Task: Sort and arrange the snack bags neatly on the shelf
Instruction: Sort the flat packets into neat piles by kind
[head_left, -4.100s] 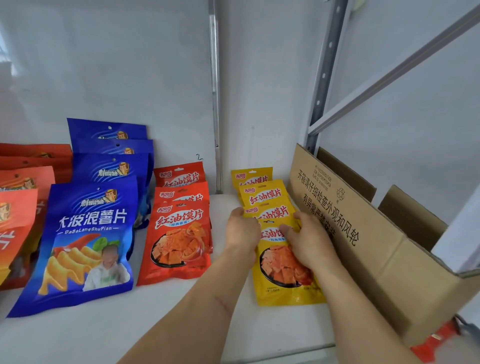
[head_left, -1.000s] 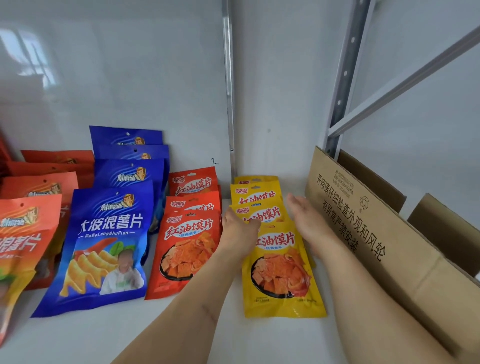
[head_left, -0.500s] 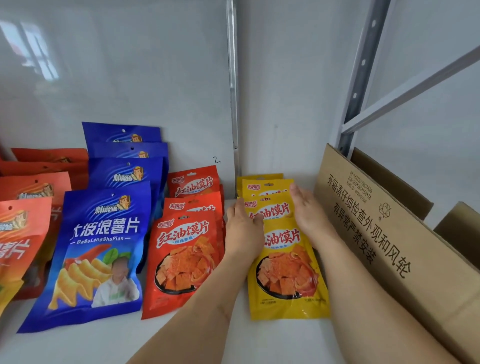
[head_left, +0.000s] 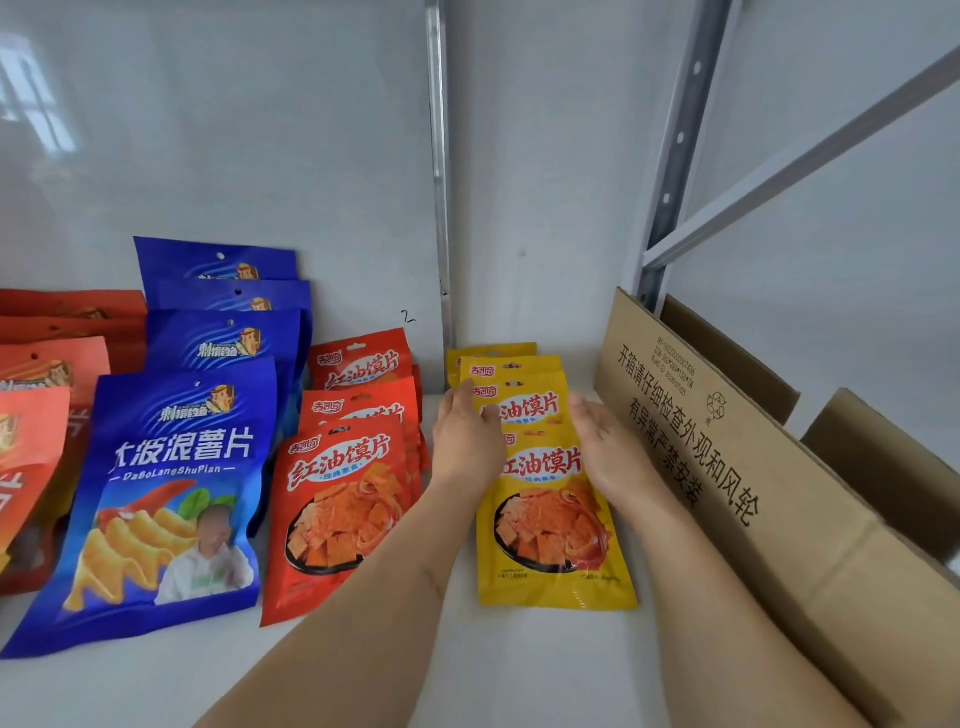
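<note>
Yellow bags (head_left: 550, 519) in overlapped row on shelf (head_left: 519, 670), long axis 6-to-12 toward back wall. Left hand (head_left: 467, 441) flat at row's 9 edge, right hand (head_left: 608, 447) flat at 3 edge; fingers straight, both equally near.

- Shop or stockroom shelf, retail-style stocking setup.
- White shelf board (head_left: 519, 670), white back panel, perforated metal upright (head_left: 675, 156) with diagonal brace: commercial racking.
- Many identical packaged snacks in overlapping rows by kind: blue chip bags (head_left: 171, 493), red bags (head_left: 343, 514), yellow bags (head_left: 550, 519), orange bags (head_left: 31, 447) at the left edge.
- Open cardboard shipping carton (head_left: 737, 493) with printed Chinese handling text sits on the shelf beside the rows.
</note>
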